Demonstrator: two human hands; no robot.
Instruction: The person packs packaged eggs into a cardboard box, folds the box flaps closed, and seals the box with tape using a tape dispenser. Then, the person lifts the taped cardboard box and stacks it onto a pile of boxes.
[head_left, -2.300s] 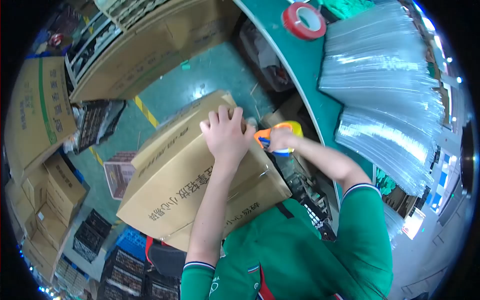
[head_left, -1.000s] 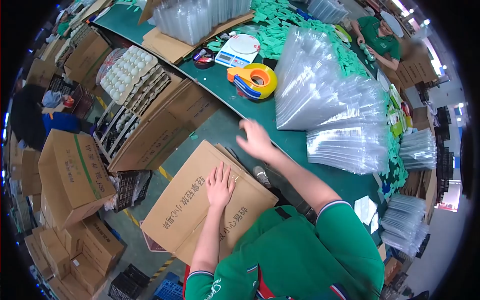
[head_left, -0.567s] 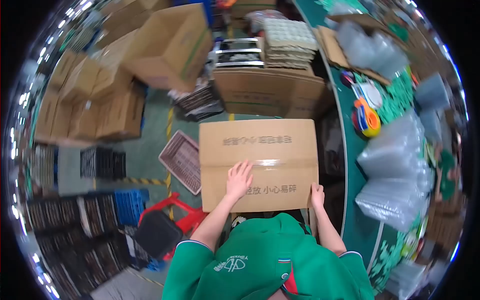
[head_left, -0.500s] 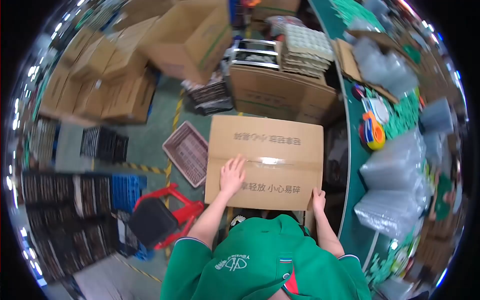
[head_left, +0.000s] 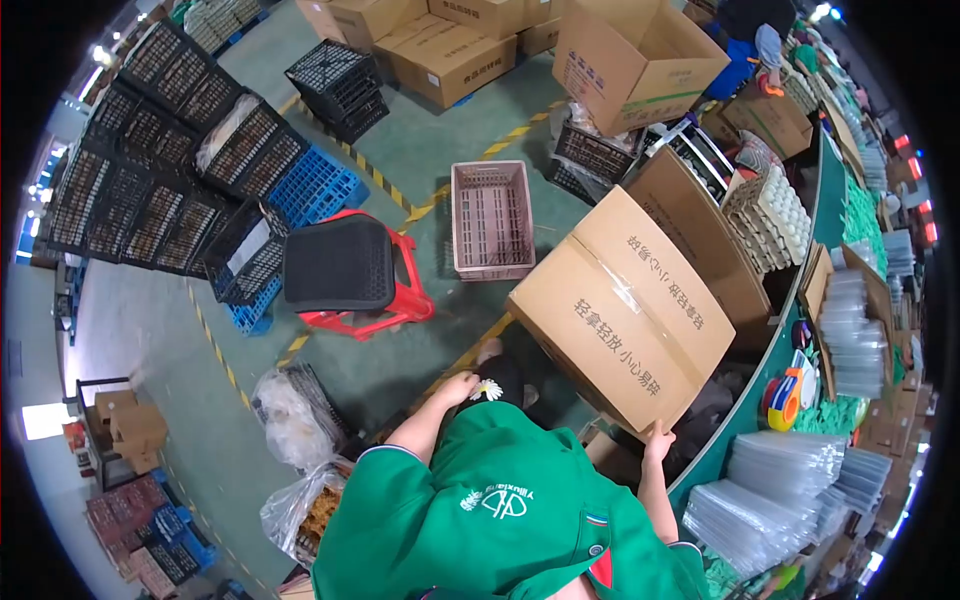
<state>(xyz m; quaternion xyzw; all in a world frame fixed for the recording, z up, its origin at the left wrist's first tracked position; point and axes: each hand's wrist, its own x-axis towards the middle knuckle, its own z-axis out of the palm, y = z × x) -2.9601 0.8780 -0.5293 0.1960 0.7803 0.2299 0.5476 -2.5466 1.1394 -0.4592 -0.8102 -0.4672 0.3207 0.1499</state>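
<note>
The worktop [head_left: 828,200] ran down the right, its edge near the taped cardboard carton [head_left: 650,310], so a swing that way might have scraped or dented it. The carton sat between the worktop and a mauve plastic crate [head_left: 493,271], its sealed top towards the camera; its support underneath was hidden. Its print asked for gentle, careful handling of breakables, so a drop looked like the costliest mishap. The red stool with a black seat [head_left: 340,265] stood well apart from it, yet might have tripped a step to the left. The crate, just beyond the carton's far corner, could have been clipped in a turn. The right hand [head_left: 657,442] gripped the carton's near corner alone; with uneven weight inside, it could have twisted or slipped. The left hand [head_left: 460,387], fingers curled, was off the carton; whether it held anything could not be told.
</note>
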